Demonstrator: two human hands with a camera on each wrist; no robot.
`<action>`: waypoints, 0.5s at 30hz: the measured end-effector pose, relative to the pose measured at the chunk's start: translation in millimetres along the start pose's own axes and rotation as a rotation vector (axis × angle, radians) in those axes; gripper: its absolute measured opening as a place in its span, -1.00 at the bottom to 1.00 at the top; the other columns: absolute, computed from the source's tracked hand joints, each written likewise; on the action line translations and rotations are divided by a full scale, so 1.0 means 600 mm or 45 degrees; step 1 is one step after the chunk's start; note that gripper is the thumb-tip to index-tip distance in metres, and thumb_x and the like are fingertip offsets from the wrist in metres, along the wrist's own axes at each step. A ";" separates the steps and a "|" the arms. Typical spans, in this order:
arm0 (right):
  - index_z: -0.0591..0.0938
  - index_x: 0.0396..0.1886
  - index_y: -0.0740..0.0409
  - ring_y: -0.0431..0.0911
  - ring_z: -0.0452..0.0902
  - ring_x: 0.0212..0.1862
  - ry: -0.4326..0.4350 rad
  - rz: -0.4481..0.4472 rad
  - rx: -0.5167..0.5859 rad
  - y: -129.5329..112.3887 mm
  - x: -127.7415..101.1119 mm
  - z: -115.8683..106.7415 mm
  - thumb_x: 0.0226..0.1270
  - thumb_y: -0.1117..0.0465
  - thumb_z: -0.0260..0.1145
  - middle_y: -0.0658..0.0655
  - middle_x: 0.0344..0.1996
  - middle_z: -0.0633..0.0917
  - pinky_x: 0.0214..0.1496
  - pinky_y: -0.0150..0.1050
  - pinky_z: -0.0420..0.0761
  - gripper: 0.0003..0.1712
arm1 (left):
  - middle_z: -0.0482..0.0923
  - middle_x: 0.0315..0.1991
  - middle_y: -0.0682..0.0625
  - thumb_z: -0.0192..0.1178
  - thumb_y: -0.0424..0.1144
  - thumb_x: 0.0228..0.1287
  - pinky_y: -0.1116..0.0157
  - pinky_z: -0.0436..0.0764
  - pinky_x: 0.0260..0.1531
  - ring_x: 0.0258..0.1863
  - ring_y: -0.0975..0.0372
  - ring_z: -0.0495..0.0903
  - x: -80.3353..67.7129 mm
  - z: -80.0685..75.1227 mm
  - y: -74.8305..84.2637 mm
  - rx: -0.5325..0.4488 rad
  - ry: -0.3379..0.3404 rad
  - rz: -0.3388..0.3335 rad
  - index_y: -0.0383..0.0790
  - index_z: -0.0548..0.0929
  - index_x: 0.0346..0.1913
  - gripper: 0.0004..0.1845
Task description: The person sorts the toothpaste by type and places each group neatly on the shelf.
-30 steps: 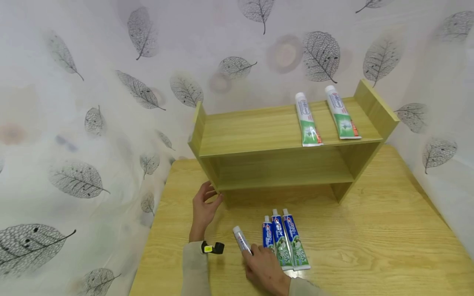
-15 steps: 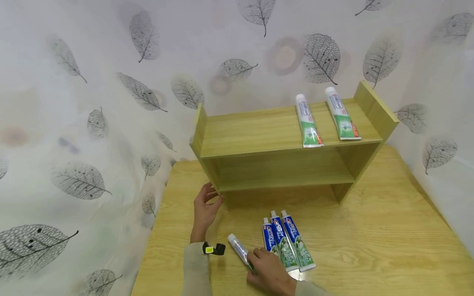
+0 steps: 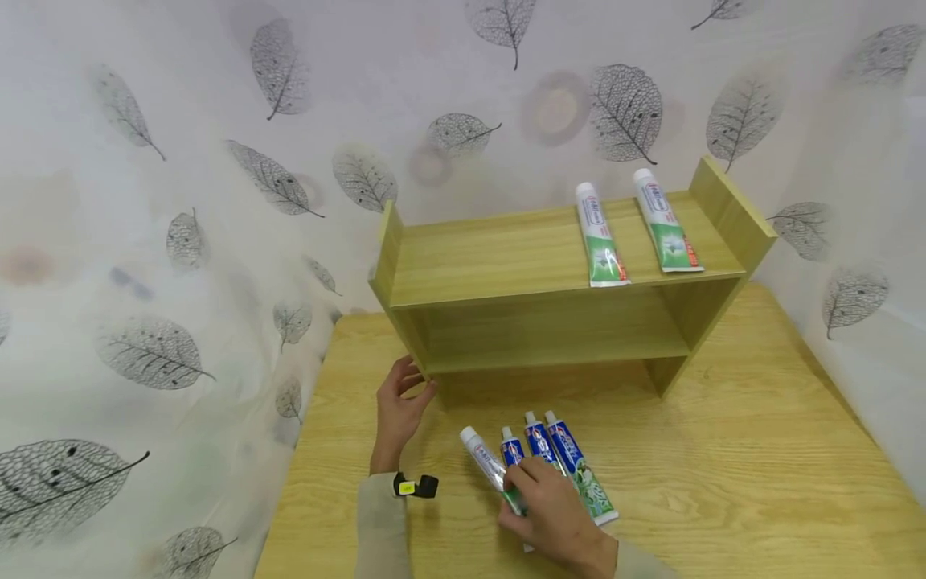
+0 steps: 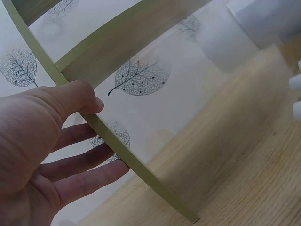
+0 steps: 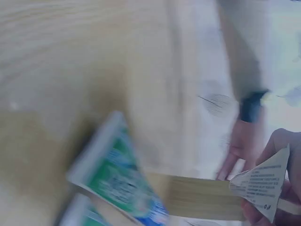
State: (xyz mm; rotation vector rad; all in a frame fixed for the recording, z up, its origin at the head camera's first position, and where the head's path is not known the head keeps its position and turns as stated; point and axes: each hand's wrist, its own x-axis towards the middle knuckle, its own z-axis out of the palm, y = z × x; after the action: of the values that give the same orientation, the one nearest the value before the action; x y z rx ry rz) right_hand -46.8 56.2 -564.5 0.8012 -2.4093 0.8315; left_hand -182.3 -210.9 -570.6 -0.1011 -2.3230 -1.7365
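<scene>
My left hand (image 3: 398, 410) holds the lower left side panel of the wooden shelf (image 3: 499, 253). In the left wrist view, the thumb lies on one face of the panel edge (image 4: 141, 174) and the fingers on the other. My right hand (image 3: 557, 511) grips a white and green toothpaste tube (image 3: 482, 457) near its bottom end, the white cap pointing away to the upper left. Its flat crimped end (image 5: 263, 183) shows in the right wrist view. Several blue and green toothpaste tubes (image 3: 567, 450) lie side by side beneath and beside the right hand, which partly hides them.
Two white and green toothpaste tubes (image 3: 599, 233) lie on the shelf's top board, toward its right side. The shelf stands on a wooden table (image 3: 760, 450), with leaf-patterned wall covering (image 3: 499, 177) behind it and at both sides.
My right hand swings the white and green tube slightly left, then moves right and forward with it, over the blue tubes. The blue tubes have shifted and fanned slightly. My left hand stays put.
</scene>
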 end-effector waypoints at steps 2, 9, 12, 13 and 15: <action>0.67 -0.36 -0.02 -0.34 0.47 -0.29 0.036 -0.003 0.007 -0.001 0.011 -0.017 -0.20 0.24 0.68 -0.14 -0.36 0.64 -0.29 -0.56 0.53 -0.62 | 0.75 0.07 -0.29 0.48 -0.47 0.36 0.21 0.85 -0.14 0.10 -0.22 0.80 0.000 -0.001 0.001 0.006 0.005 -0.003 -0.15 0.66 0.40 -0.43; 0.64 -0.36 -0.02 -0.28 0.50 -0.28 0.194 -0.055 0.085 -0.008 0.047 -0.070 -0.19 0.30 0.58 -0.11 -0.33 0.63 -0.27 -0.52 0.55 -0.65 | 0.73 0.08 -0.32 0.46 -0.47 0.36 0.20 0.86 -0.13 0.11 -0.26 0.79 0.000 -0.001 0.004 0.013 0.000 -0.008 -0.17 0.65 0.41 -0.42; 0.65 -0.34 0.02 -0.26 0.49 -0.29 0.215 -0.054 0.137 -0.009 0.057 -0.090 -0.16 0.35 0.55 -0.08 -0.31 0.63 -0.28 -0.53 0.56 -0.66 | 0.73 0.09 -0.32 0.46 -0.46 0.37 0.19 0.87 -0.12 0.12 -0.25 0.79 0.000 -0.002 0.003 0.015 -0.007 -0.007 -0.16 0.64 0.42 -0.42; 0.66 -0.33 0.04 -0.26 0.49 -0.29 0.213 -0.047 0.149 -0.009 0.061 -0.097 -0.14 0.36 0.54 -0.07 -0.31 0.63 -0.28 -0.54 0.56 -0.67 | 0.73 0.09 -0.32 0.47 -0.46 0.37 0.20 0.87 -0.12 0.12 -0.26 0.78 0.000 -0.002 0.004 0.014 -0.010 -0.008 -0.16 0.64 0.42 -0.41; 0.66 -0.32 0.07 -0.26 0.50 -0.28 0.219 -0.039 0.170 -0.009 0.069 -0.111 -0.10 0.37 0.53 -0.05 -0.29 0.64 -0.30 -0.58 0.57 -0.70 | 0.73 0.09 -0.32 0.47 -0.46 0.36 0.21 0.86 -0.12 0.12 -0.26 0.78 0.000 -0.002 0.004 0.011 -0.014 -0.010 -0.15 0.64 0.42 -0.41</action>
State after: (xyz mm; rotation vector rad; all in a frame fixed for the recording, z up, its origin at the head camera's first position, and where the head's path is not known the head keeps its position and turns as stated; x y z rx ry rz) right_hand -57.7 81.6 -490.8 0.7810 -2.2043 1.0149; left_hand -181.7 -211.3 -568.3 -0.1007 -2.3414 -1.7333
